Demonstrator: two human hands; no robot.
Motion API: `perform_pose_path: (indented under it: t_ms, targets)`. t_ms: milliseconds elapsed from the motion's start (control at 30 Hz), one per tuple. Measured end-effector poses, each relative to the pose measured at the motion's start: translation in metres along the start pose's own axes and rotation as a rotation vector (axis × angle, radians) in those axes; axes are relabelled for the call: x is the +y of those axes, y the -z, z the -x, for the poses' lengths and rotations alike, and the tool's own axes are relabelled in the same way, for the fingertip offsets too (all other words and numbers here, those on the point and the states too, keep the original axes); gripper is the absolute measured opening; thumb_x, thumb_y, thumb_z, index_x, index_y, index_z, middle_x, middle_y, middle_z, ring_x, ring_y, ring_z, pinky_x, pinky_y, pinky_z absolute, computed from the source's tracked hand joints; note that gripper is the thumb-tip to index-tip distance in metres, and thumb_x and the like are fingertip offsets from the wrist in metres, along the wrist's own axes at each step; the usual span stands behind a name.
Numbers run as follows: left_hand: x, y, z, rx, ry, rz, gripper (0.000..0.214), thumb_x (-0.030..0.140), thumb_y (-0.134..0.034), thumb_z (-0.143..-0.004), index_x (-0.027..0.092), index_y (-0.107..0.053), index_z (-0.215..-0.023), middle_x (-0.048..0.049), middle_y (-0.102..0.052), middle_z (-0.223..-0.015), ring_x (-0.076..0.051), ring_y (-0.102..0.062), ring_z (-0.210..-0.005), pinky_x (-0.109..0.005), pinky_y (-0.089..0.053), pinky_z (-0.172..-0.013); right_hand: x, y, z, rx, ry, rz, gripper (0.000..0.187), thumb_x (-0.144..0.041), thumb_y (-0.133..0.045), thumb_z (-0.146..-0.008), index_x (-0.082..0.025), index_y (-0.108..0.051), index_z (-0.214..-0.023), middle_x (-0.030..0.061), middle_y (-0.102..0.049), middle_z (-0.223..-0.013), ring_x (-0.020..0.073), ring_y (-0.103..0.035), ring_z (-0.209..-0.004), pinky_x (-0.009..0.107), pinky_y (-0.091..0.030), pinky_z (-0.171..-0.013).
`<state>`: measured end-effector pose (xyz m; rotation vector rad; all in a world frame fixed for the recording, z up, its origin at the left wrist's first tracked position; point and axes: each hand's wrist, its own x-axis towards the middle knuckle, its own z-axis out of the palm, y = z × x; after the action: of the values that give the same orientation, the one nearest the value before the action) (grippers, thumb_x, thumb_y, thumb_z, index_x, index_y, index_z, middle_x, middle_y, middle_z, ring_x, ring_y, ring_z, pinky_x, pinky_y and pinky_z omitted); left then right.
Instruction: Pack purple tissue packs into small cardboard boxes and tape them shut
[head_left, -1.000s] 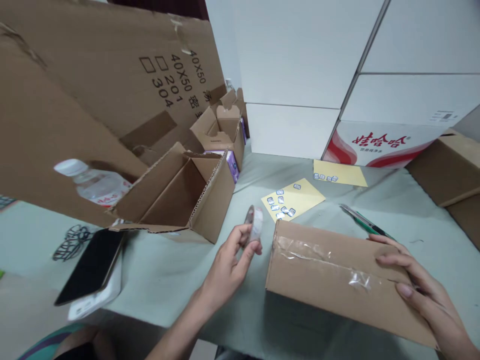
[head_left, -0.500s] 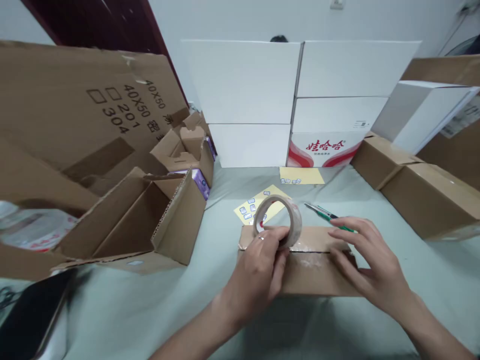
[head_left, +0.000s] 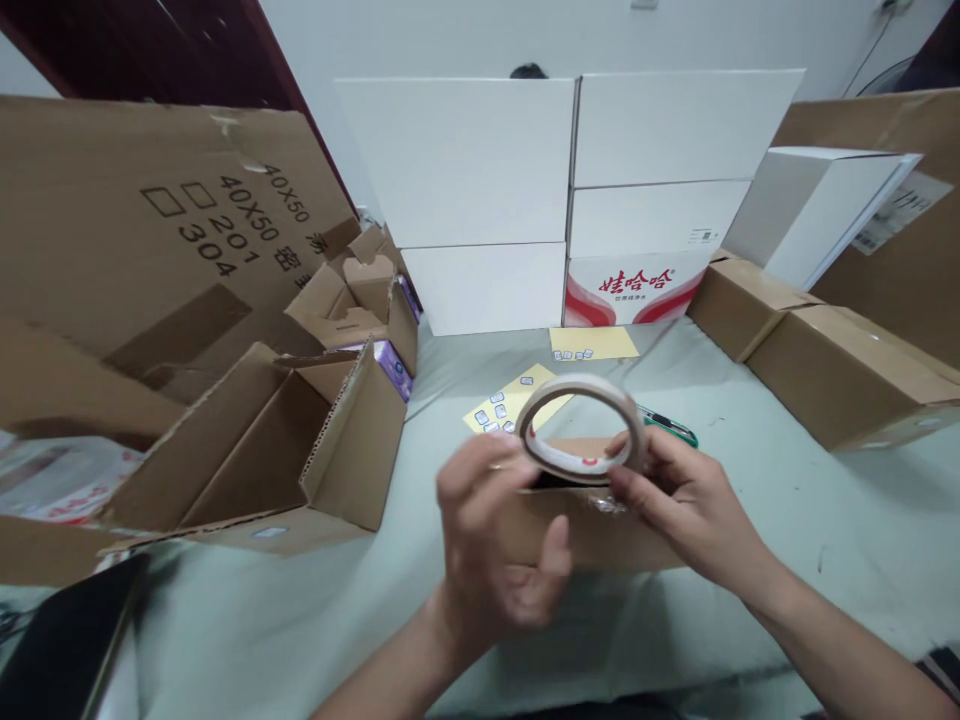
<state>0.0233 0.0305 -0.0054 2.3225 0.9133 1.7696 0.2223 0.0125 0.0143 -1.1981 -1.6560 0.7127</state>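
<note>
A roll of clear packing tape (head_left: 581, 430) is held up in the air just above a closed cardboard box (head_left: 592, 535). My left hand (head_left: 487, 530) grips the roll's left side, and it is blurred by motion. My right hand (head_left: 682, 500) pinches the roll's lower right edge. The box lies on the table below both hands, mostly hidden by them, with a dark seam showing through the roll. A green utility knife (head_left: 667, 425) lies behind the box, just beyond my right hand.
Open cardboard boxes (head_left: 262, 450) and flattened cardboard (head_left: 150, 220) stand to the left, beside a phone (head_left: 67, 650). Yellow sheets with small stickers (head_left: 502, 412) lie ahead, before stacked white boxes (head_left: 570, 200). Taped brown boxes (head_left: 847, 375) sit to the right.
The tape roll has risen off the box top. My right hand has moved from the box onto the roll, and the view has shifted slightly.
</note>
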Motion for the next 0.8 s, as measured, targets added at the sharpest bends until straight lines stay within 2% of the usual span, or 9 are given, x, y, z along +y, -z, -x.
perform_pose_path:
  t_ms: [67,100,133,200,267,400,567,700,800]
  targets:
    - [0.001,0.004,0.001,0.026,0.314,0.160,0.069,0.028,-0.060,-0.093,0.026,-0.026,-0.153,-0.0150,-0.041,-0.154,-0.027,-0.043,-0.145,-0.046,-0.041,-0.118,-0.002,0.002,0.002,0.015,0.002,-0.046,0.025,-0.046,-0.062,-0.096,-0.021,-0.065,-0.096,-0.0024,-0.054,-0.064,0.0129,-0.052,-0.055,0.024,-0.042,-0.048]
    - [0.002,0.006,-0.001,-0.035,0.473,0.265,0.069,0.035,-0.058,-0.097,0.025,-0.023,-0.155,-0.0156,-0.041,-0.157,-0.027,-0.044,-0.145,-0.043,-0.042,-0.117,-0.003,0.002,0.002,0.006,0.007,-0.055,0.026,-0.047,-0.062,-0.096,-0.021,-0.065,-0.097,-0.0019,-0.055,-0.065,0.0132,-0.053,-0.056,0.025,-0.043,-0.049]
    - [0.002,0.008,-0.002,-0.117,0.601,0.370,0.063,0.041,-0.055,-0.099,0.023,-0.029,-0.154,-0.0161,-0.046,-0.155,-0.027,-0.049,-0.142,-0.041,-0.046,-0.114,-0.004,0.002,0.002,-0.010,0.011,-0.055,0.026,-0.047,-0.062,-0.096,-0.021,-0.066,-0.096,-0.0013,-0.057,-0.066,0.0134,-0.054,-0.057,0.025,-0.045,-0.050]
    - [0.001,0.010,-0.006,-0.220,0.735,0.520,0.050,0.051,-0.052,-0.100,0.018,-0.052,-0.138,-0.0152,-0.063,-0.139,-0.028,-0.061,-0.129,-0.037,-0.052,-0.104,-0.005,-0.002,0.002,-0.033,0.018,-0.047,0.023,-0.044,-0.062,-0.096,-0.021,-0.066,-0.094,-0.0007,-0.060,-0.069,0.0134,-0.057,-0.060,0.024,-0.047,-0.053]
    - [-0.002,0.010,-0.006,-0.205,0.768,0.550,0.045,0.054,-0.052,-0.099,0.017,-0.063,-0.121,-0.0127,-0.072,-0.124,-0.027,-0.066,-0.118,-0.035,-0.053,-0.097,-0.005,-0.004,0.001,-0.017,0.042,-0.054,0.019,-0.039,-0.065,-0.095,-0.022,-0.065,-0.103,-0.0005,-0.064,-0.074,0.0132,-0.061,-0.062,0.023,-0.050,-0.052]
    - [-0.010,0.009,0.001,-0.082,0.800,0.572,0.041,0.056,-0.054,-0.098,0.018,-0.063,-0.109,-0.0104,-0.074,-0.118,-0.025,-0.066,-0.116,-0.036,-0.047,-0.102,-0.002,-0.002,0.002,0.071,0.212,0.010,0.033,-0.021,-0.066,-0.094,-0.024,-0.056,-0.126,0.0035,-0.072,-0.093,0.0130,-0.068,-0.068,0.021,-0.054,-0.051]
    - [-0.015,0.007,0.006,-0.076,0.894,0.712,0.038,0.057,-0.057,-0.097,0.020,-0.058,-0.103,-0.0074,-0.077,-0.101,-0.024,-0.068,-0.110,-0.038,-0.045,-0.104,-0.001,0.004,-0.001,0.139,0.551,0.304,0.032,-0.012,-0.065,-0.092,-0.024,-0.059,-0.121,0.0064,-0.069,-0.097,0.0169,-0.068,-0.080,0.026,-0.057,-0.057]
    - [-0.014,0.008,0.004,-0.101,0.916,0.738,0.039,0.058,-0.057,-0.096,0.019,-0.059,-0.103,-0.0079,-0.077,-0.101,-0.024,-0.068,-0.109,-0.037,-0.045,-0.104,-0.005,0.006,-0.008,0.205,0.651,0.460,0.025,-0.006,-0.062,-0.091,-0.024,-0.062,-0.107,0.0062,-0.062,-0.092,0.0157,-0.064,-0.076,0.025,-0.054,-0.056]
    - [-0.011,0.013,0.001,-0.141,0.896,0.675,0.041,0.059,-0.054,-0.097,0.019,-0.061,-0.103,-0.0079,-0.075,-0.102,-0.024,-0.068,-0.105,-0.036,-0.048,-0.101,-0.005,0.010,-0.015,0.145,0.722,0.484,0.024,-0.001,-0.056,-0.090,-0.023,-0.063,-0.097,0.0075,-0.062,-0.095,0.0146,-0.064,-0.076,0.025,-0.054,-0.058]
